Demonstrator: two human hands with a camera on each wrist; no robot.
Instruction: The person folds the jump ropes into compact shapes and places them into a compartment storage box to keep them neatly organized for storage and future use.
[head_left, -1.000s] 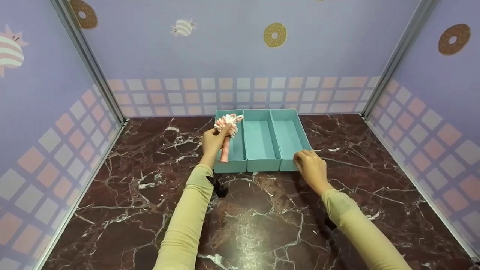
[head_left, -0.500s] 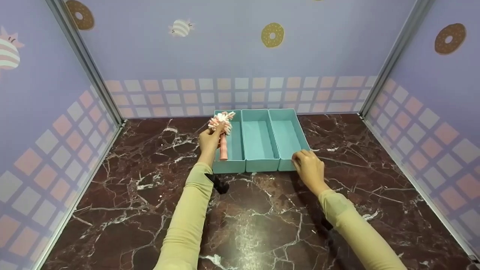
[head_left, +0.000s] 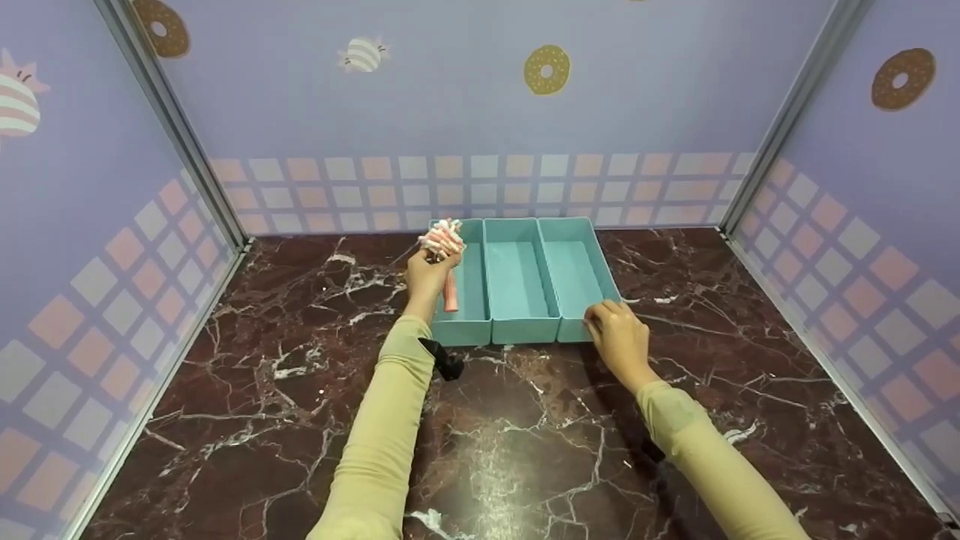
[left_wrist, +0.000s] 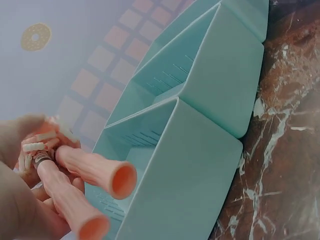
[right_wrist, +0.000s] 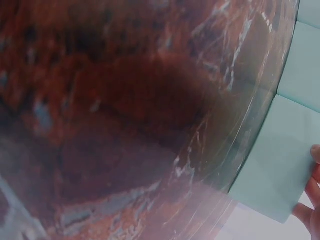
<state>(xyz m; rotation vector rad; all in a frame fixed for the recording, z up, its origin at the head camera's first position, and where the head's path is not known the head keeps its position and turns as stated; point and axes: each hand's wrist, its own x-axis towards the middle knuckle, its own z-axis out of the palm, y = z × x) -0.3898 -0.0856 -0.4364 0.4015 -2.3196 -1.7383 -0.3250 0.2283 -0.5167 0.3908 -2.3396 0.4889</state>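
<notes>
My left hand [head_left: 427, 279] holds a bundled jump rope [head_left: 444, 238] over the leftmost of three teal boxes. White and pink beads are gathered at its top. In the left wrist view two hollow pink handles [left_wrist: 95, 172] hang below the fingers, open ends toward the camera. My right hand [head_left: 621, 336] grips the front right corner of the rightmost box [head_left: 571, 331]; its fingers [right_wrist: 314, 189] show at that corner in the right wrist view. The left box [head_left: 471, 332] and middle box [head_left: 525, 331] stand directly beside it, with bare insides in the head view.
The boxes stand on a dark red marbled tabletop [head_left: 540, 450], near the lilac back wall [head_left: 465, 112]. Patterned side walls [head_left: 90, 300] enclose the table left and right. A black strap piece [head_left: 448, 364] sits at the left wrist.
The left hand has shifted slightly left, then tipped the jump rope so its beads stand more upright and the handles sit higher. The right hand stays at the box corner.
</notes>
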